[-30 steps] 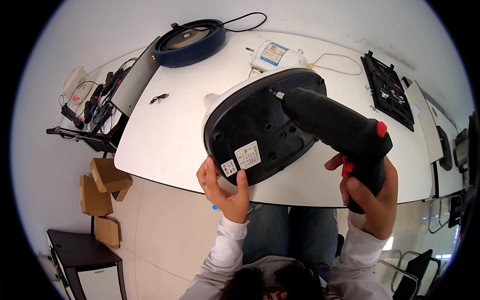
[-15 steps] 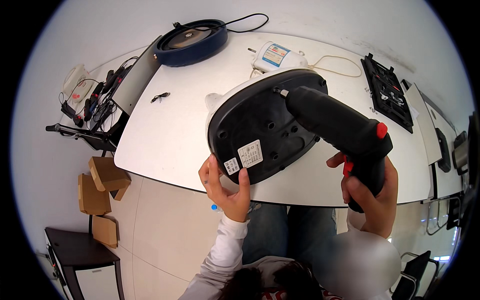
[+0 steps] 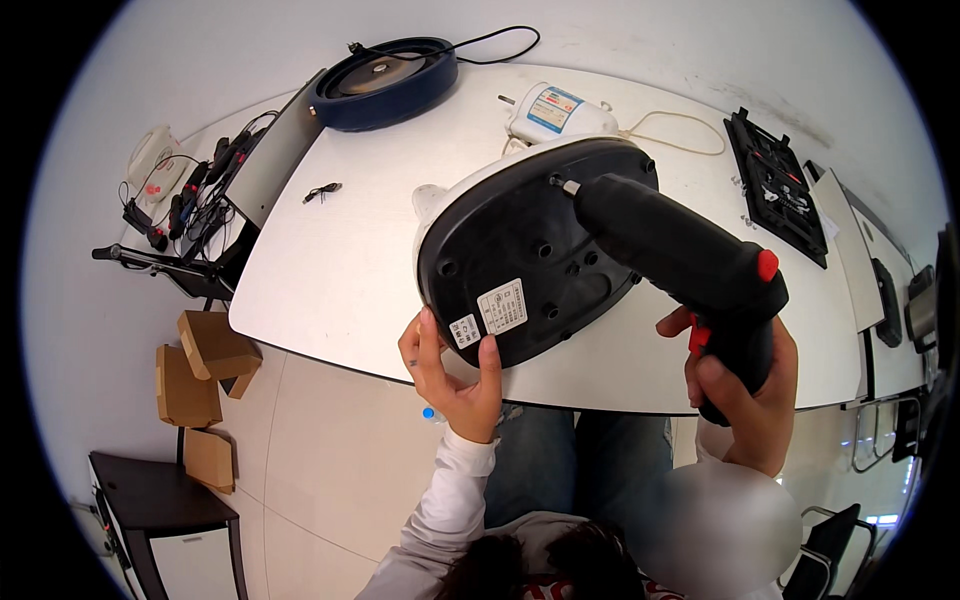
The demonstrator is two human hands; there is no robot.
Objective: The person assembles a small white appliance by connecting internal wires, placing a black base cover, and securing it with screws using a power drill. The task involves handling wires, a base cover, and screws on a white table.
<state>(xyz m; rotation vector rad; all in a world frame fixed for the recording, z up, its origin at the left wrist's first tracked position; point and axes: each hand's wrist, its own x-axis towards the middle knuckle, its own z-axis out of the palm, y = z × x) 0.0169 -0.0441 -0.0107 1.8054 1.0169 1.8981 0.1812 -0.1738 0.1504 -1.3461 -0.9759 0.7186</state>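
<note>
An oval appliance base, with a black underside, a white rim and two white labels, is tilted up on the table facing me. My left hand grips its near lower edge, thumb on the black side and fingers round the rim. Wrapped round the handle of a black cordless screwdriver is my right hand, with a finger by the red trigger. The silver bit of the screwdriver reaches into a screw hole near the base's upper edge. Whether a screw sits in that hole is too small to tell.
Behind the base lies a white motor-like unit with a looped cord. A round dark-blue appliance stands at the far left, near a short black cable. An open black tool case lies at the right, with small metal parts beside it.
Almost nothing differs. The base, both hands and the screwdriver appear shifted very slightly in the picture, along with the table; the bit stays at the same hole.
</note>
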